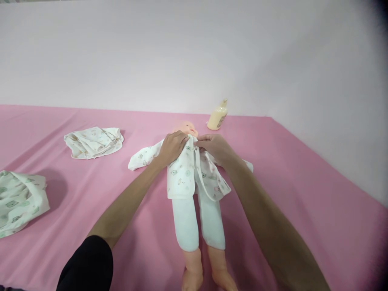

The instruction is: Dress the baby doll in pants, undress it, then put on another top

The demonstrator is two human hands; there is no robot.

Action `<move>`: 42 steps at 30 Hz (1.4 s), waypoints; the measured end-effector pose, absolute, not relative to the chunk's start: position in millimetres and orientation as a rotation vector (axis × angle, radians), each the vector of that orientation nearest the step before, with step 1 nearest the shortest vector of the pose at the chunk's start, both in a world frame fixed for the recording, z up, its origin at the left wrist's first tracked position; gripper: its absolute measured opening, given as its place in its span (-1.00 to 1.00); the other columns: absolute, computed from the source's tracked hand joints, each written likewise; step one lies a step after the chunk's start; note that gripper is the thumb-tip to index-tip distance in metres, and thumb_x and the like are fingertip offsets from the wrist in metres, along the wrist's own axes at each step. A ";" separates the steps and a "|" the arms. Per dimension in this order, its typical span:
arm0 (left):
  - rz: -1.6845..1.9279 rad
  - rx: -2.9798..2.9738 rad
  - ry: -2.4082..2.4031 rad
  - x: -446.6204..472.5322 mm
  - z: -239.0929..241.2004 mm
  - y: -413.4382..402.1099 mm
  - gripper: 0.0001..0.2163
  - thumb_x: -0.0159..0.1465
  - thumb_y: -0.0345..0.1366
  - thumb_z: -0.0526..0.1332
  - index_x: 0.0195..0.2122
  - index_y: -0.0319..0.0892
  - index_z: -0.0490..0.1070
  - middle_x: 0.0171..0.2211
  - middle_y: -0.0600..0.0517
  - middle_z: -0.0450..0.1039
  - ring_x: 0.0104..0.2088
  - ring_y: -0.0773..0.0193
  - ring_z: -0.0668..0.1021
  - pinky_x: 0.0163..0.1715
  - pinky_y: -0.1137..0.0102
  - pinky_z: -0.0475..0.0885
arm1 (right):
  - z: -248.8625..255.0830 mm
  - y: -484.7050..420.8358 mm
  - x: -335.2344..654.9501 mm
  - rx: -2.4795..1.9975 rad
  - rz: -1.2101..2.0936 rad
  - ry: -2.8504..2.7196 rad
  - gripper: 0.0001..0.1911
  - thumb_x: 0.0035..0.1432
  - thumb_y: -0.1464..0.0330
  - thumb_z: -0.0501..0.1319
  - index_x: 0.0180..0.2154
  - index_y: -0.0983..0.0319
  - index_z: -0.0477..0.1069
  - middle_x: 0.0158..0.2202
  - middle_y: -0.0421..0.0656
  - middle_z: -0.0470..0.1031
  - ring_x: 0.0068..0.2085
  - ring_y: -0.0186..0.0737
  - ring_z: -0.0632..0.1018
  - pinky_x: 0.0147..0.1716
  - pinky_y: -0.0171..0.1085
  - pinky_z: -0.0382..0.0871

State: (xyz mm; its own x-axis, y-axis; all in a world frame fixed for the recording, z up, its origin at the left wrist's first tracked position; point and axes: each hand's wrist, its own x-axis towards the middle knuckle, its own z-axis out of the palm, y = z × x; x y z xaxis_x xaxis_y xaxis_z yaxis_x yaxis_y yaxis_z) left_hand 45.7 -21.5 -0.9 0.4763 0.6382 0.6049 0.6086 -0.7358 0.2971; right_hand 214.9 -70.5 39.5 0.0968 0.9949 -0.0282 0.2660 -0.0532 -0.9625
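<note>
A baby doll (185,231) lies on its back, feet toward me, with white cloth legs and bare plastic feet. It wears a white printed baby jacket (181,182) whose front hangs apart below the neck. At the collar, my left hand (174,147) is closed on the jacket's left-hand edge. Thumb and finger of my right hand (216,147) pinch the opposite edge near the neck. Both jacket sleeves stretch out to the sides. Part of the doll's head shows above my hands; my fingertips partly cover the collar.
A pink sheet (100,194) with soft creases covers the table. Behind the doll's head stands a pump bottle (217,116) of pale yellow liquid. Folded printed cloth (93,142) lies at the left, and another printed cloth bundle (22,202) is nearer. White walls (151,56) border the back and right.
</note>
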 end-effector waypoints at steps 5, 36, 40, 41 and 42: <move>1.095 2.687 1.135 46.5 -1.1 -21.5 -0.69 0.46 -0.26 -0.09 -0.23 -0.17 0.43 -0.21 -0.03 0.50 -0.20 0.25 0.51 -0.16 0.32 0.35 | 36.9 -68.7 218.2 -1.423 1.071 -1.366 -0.99 -0.10 0.43 0.32 -0.49 0.23 0.53 -0.56 -0.16 0.50 -0.53 -0.28 0.45 -0.57 -0.31 0.33; 1.038 2.786 1.104 47.1 -8.4 -15.9 -0.76 0.43 -0.37 -0.05 -0.20 -0.17 0.41 -0.15 -0.07 0.47 -0.14 0.17 0.48 -0.14 0.26 0.33 | 29.6 -66.1 206.7 -1.282 0.848 -1.670 -0.77 0.11 0.40 0.18 -0.21 0.19 0.57 -0.48 -0.22 0.47 -0.41 -0.26 0.48 -0.33 -0.22 0.44; 1.070 2.716 1.097 47.9 -9.0 -14.7 -0.77 0.42 -0.37 -0.04 -0.22 -0.17 0.41 -0.17 -0.05 0.47 -0.16 0.20 0.47 -0.14 0.29 0.33 | 33.1 -67.0 205.6 -1.246 0.928 -1.588 -0.71 0.16 0.48 0.06 -0.17 0.27 0.52 -0.42 -0.18 0.47 -0.42 -0.30 0.48 -0.36 -0.26 0.45; 1.079 2.693 1.099 48.2 -9.3 -14.4 -0.77 0.41 -0.38 -0.03 -0.25 -0.18 0.41 -0.18 -0.05 0.47 -0.18 0.20 0.47 -0.15 0.30 0.34 | 32.4 -66.3 206.3 -1.238 0.953 -1.563 -0.70 0.16 0.49 0.06 -0.12 0.29 0.48 -0.41 -0.17 0.47 -0.42 -0.31 0.49 -0.37 -0.26 0.45; 1.088 2.672 1.098 48.6 -9.6 -14.1 -0.77 0.40 -0.40 -0.02 -0.27 -0.18 0.42 -0.19 -0.04 0.47 -0.19 0.21 0.47 -0.15 0.31 0.34 | 31.0 -65.2 207.2 -1.236 0.970 -1.538 -0.69 0.16 0.50 0.08 -0.07 0.31 0.44 -0.41 -0.16 0.48 -0.43 -0.31 0.50 -0.37 -0.27 0.45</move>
